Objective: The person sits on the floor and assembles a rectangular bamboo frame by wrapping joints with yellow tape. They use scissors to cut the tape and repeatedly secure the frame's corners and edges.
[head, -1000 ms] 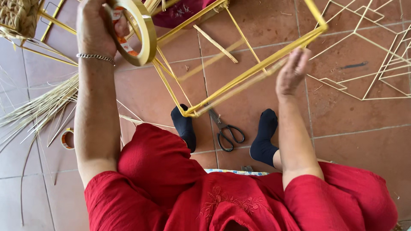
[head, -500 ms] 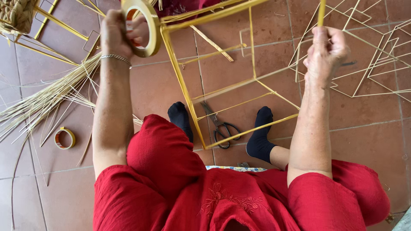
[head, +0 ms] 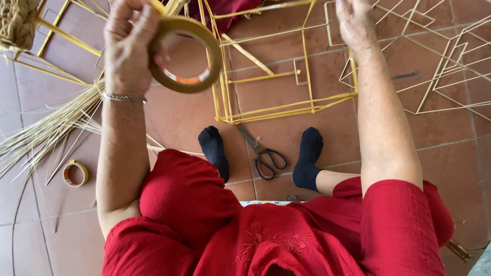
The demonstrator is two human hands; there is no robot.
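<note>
My left hand [head: 128,43] is raised and grips a roll of yellow tape [head: 185,53] by its rim. A yellow-wrapped box frame of thin rods [head: 286,105] stands on the tiled floor in front of my feet. My right hand [head: 355,20] reaches up to the frame's top right part; its fingers are cut off by the picture's upper edge, so its grip is hidden. Black-handled scissors [head: 266,156] lie on the floor between my two dark-socked feet.
A bundle of pale straw [head: 48,133] lies at left beside a second small tape roll [head: 75,173]. Bare wire frames [head: 445,66] lie at right. A woven basket piece [head: 18,23] on a yellow frame is at the top left.
The yellow frame has swung round and now stands squarely on the floor beyond my feet. My left hand has lifted the tape roll closer. My right hand has shifted up toward the picture's edge.
</note>
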